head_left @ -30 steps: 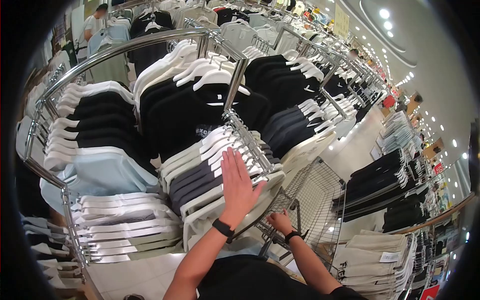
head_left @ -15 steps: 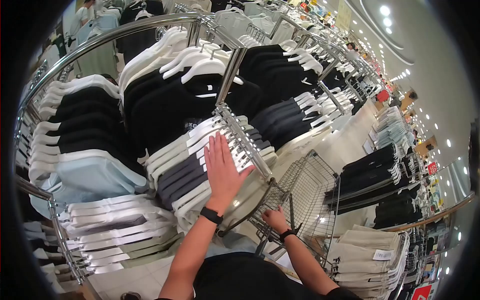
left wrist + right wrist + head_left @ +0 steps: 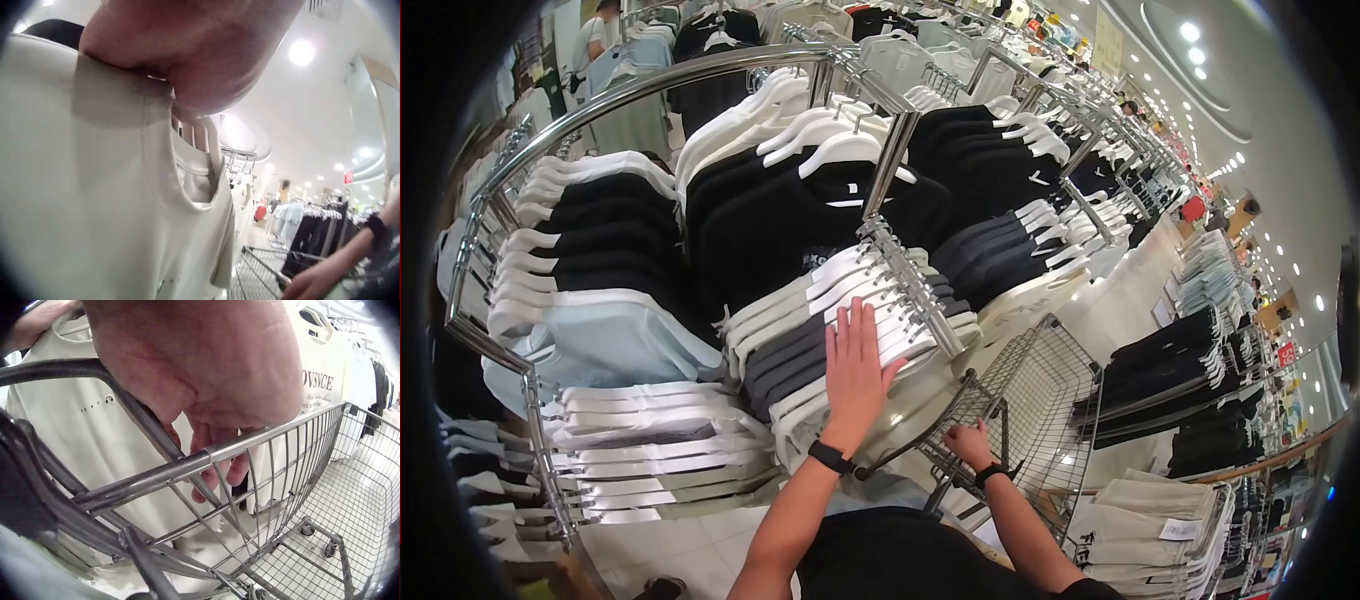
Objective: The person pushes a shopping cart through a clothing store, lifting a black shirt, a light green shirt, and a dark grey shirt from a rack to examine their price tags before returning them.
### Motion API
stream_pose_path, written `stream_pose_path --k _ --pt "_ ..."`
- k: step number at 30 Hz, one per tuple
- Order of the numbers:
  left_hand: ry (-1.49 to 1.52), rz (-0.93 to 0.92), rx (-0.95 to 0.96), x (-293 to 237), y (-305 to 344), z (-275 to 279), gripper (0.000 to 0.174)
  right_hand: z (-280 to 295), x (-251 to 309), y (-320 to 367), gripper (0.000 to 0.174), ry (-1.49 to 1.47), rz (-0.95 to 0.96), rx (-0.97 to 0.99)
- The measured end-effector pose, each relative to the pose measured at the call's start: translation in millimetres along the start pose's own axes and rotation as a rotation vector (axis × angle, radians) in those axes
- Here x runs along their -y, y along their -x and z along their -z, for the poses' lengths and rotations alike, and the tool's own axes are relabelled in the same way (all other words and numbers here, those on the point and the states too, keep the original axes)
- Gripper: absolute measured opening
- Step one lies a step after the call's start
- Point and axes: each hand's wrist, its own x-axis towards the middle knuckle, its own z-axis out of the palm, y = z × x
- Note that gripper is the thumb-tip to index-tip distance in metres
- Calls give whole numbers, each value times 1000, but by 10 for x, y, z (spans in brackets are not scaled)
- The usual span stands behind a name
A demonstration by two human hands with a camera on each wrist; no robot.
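We hold our left hand [image 3: 857,380] with the palm down and the fingers straight, pointing up and away from us, across the white hangers [image 3: 880,325] of a row of shirts [image 3: 785,355]. The fingers lie close to one another while the thumb sticks out to the right; this hand is open, grasping nothing. The row hangs on the short chrome rail [image 3: 912,290] in front of us, pale shirts on either side of dark grey ones. From the left wrist we see a pale T-shirt [image 3: 106,175] hanging right under the heel of that hand

Our left forearm [image 3: 785,530] slants up and inward from the lower edge, a black band [image 3: 832,458] round its wrist. Our right forearm [image 3: 1025,535] leans up to the left, also banded, its hand lower and nearer our body

We have the right hand [image 3: 970,445] hooked over the near end of the wire shopping cart [image 3: 1045,415], its fingers curled down past the metal rim [image 3: 250,440]. We cannot tell how tightly it grips. The cart stands just right of the row, and a black T-shirt [image 3: 800,225] hangs beyond the left hand
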Motion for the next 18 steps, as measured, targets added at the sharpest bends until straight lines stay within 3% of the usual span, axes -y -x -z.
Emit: stream_pose_path --k 2,6,18 --pt "-176 44 48 37 131 94 104 1 -15 -3 36 5 11 -26" --pt "-193 121 4 212 399 220 103 61 9 28 34 -11 32 -25" --pt "-215 74 28 593 851 155 101 -32 -74 -35 34 -35 45 -30"
